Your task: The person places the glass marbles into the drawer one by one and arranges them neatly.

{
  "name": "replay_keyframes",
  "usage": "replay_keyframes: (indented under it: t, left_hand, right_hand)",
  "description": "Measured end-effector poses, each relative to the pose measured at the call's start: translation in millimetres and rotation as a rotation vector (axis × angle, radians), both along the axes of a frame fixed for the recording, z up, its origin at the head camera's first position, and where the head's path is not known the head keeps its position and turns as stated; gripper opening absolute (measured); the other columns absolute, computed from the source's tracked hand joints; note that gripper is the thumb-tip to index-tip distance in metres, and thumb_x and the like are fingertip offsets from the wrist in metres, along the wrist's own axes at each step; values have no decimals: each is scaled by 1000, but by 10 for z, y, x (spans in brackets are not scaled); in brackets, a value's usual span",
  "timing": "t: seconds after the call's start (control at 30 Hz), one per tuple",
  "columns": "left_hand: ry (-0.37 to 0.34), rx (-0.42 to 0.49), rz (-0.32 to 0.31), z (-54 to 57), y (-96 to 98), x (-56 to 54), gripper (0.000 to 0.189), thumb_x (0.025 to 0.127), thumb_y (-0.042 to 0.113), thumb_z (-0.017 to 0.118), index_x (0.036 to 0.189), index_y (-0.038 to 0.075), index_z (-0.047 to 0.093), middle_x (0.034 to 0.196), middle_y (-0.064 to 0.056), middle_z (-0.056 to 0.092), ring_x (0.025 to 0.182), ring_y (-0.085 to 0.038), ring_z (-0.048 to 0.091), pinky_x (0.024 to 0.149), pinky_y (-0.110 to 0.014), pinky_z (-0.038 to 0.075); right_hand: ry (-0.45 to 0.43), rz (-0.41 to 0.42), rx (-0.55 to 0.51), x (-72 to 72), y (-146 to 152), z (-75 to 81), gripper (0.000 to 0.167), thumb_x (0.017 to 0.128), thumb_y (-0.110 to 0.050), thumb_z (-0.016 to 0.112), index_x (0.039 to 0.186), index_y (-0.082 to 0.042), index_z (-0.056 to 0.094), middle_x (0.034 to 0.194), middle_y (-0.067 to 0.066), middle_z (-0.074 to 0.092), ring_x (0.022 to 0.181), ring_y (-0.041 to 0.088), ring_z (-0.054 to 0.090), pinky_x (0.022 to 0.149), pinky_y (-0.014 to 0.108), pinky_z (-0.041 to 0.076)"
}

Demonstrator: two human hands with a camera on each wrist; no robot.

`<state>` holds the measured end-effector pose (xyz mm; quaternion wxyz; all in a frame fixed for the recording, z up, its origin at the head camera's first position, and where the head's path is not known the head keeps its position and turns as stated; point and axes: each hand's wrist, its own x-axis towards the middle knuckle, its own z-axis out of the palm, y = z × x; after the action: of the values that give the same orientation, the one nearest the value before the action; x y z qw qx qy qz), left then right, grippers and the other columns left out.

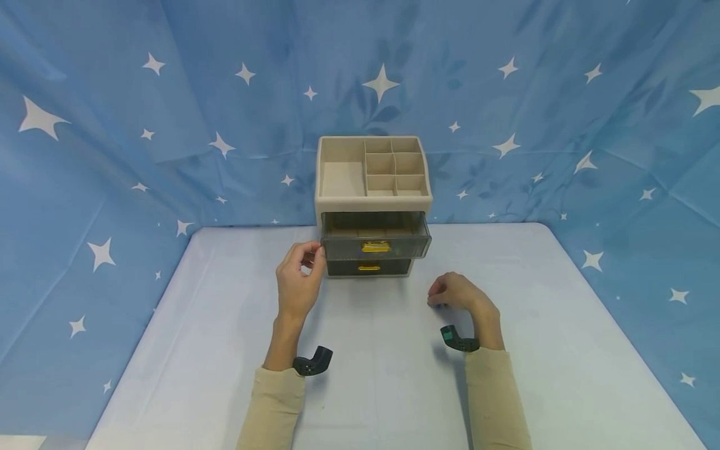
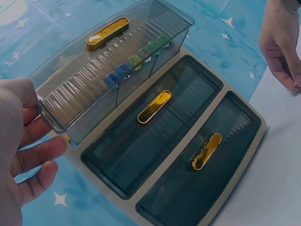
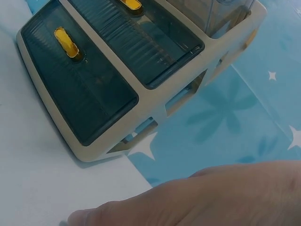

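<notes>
A cream desktop organizer (image 1: 374, 204) stands at the back of the table, its top drawer (image 1: 343, 250) pulled out. My left hand (image 1: 299, 278) pinches the left front corner of this clear grey drawer between thumb and forefinger, with the other fingers loosely bent. Through the drawer wall, several small glass marbles (image 2: 123, 70) in blue, yellow and green show in a row. To the right and in front of the organizer, my right hand (image 1: 458, 292) is low over the table. Its fingertips pinch a small shiny thing (image 2: 297, 87), mostly hidden, whose kind I cannot tell.
Two lower drawers, the middle drawer (image 2: 153, 125) and the bottom drawer (image 2: 202, 174), are closed and have gold handles. Open compartments (image 1: 380, 164) divide the organizer's top. A white cloth covers the table (image 1: 371, 375), and a blue star-patterned curtain (image 1: 337, 56) hangs close behind.
</notes>
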<state>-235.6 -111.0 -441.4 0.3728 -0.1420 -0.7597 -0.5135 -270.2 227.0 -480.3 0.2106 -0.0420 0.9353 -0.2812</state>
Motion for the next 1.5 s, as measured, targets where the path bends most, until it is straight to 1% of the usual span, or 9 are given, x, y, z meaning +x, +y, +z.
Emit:
replay_keyframes:
  t: [0.17, 0.33, 0.47, 0.7, 0.83, 1.0, 1.13, 1.33, 1.5]
  left_hand:
    - [-11, -10, 4, -4, -3, 10, 11, 94, 6, 64, 101, -1, 69, 92, -12, 70, 79, -21, 65, 67, -30, 56]
    - [-14, -9, 8, -5, -4, 14, 11, 94, 6, 64, 100, -2, 69, 92, -12, 70, 79, -21, 65, 66, -33, 56]
    - [-17, -11, 8, -1, 0, 13, 11, 94, 7, 64, 101, -2, 68, 92, -13, 70, 80, -21, 65, 67, -34, 56]
    - [-28, -6, 5, -6, 3, 16, 11, 94, 6, 64, 101, -1, 69, 93, -11, 70, 80, -21, 65, 68, -30, 56]
    - [-31, -1, 1, 0, 5, 13, 11, 95, 7, 64, 101, -1, 69, 93, -11, 70, 81, -21, 65, 68, -34, 57]
    - [-26, 3, 4, -2, 1, 6, 11, 95, 7, 64, 101, 0, 69, 93, -11, 70, 80, -20, 65, 67, -37, 57]
    - [-16, 9, 0, -14, -4, -9, 10, 94, 7, 64, 100, 0, 70, 92, -10, 70, 80, -20, 65, 67, -34, 56]
    - [-8, 14, -9, -22, -9, -15, 10, 94, 6, 64, 100, 0, 70, 92, -10, 70, 79, -20, 66, 67, -29, 55]
    - [0, 14, -11, -17, -6, -15, 10, 94, 6, 64, 100, 0, 70, 92, -11, 70, 78, -21, 66, 67, -24, 54]
  right_hand:
    - [20, 0, -2, 4, 4, 3, 16, 90, -18, 72, 99, -6, 71, 93, 6, 69, 82, 19, 60, 73, 32, 52]
    - [48, 0, -5, -5, 6, 25, 16, 92, -18, 67, 100, -5, 70, 93, 7, 68, 80, 19, 60, 69, 31, 51]
    - [83, 2, 1, -8, 18, 46, 18, 92, -20, 66, 101, -4, 70, 94, 8, 68, 80, 19, 59, 69, 31, 50]
    - [149, 15, -3, 7, 24, 73, 23, 93, -23, 65, 102, -2, 69, 93, 9, 69, 78, 18, 60, 68, 30, 50]
    - [187, 9, -19, 17, 13, 127, 24, 94, -24, 64, 102, -2, 68, 94, 10, 69, 79, 19, 61, 67, 31, 51]
    - [245, 4, -36, 29, -5, 220, 24, 95, -24, 64, 101, -1, 69, 95, 12, 69, 83, 21, 61, 70, 34, 53]
    - [301, 1, -45, 44, -19, 269, 24, 95, -22, 63, 102, 0, 70, 100, 15, 67, 89, 25, 60, 75, 38, 53]
    - [347, -41, -72, 79, -48, 333, 26, 97, -23, 61, 106, 0, 69, 111, 19, 64, 102, 32, 59, 84, 46, 53]
    - [413, -75, -86, 115, -80, 383, 27, 97, -23, 61, 108, 1, 68, 112, 20, 63, 106, 35, 58, 90, 50, 50]
